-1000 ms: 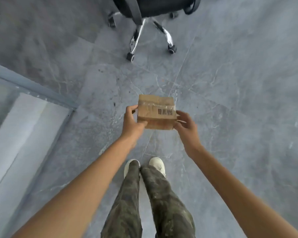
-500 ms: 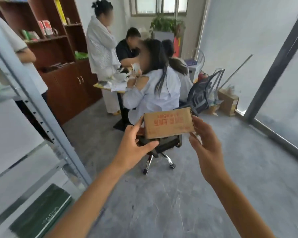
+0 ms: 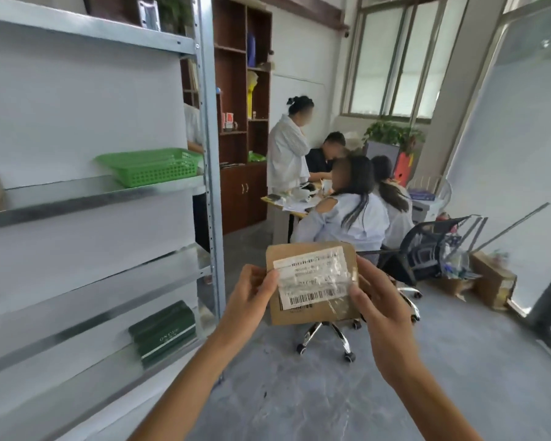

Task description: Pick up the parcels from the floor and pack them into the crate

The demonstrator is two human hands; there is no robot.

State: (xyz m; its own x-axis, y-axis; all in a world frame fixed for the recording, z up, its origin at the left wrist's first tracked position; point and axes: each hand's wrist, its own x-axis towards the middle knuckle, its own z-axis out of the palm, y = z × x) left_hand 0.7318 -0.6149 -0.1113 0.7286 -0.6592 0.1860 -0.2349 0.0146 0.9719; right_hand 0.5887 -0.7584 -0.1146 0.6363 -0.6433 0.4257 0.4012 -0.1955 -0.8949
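Head view: cardboard parcel (image 3: 312,283) held up between both hands, label facing camera. Left hand (image 3: 250,294) pinches its left edge; right hand (image 3: 376,303) grips its right edge. Green crate (image 3: 150,167) on shelf, up-left of left hand.

brown parcel (image 3: 312,310), white label (image 3: 312,278); green basket (image 3: 153,165)

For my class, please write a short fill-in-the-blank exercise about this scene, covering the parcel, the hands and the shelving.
1. The left hand grips one side of the cardboard parcel; the ____ hand grips the other side.
2. The parcel's white label carries a black ____ along its lower part.
3. The mesh basket on the metal shelf is coloured ____.
4. The dark box lies on a shelf ____ the basket's.
Missing words: right; barcode; green; below.
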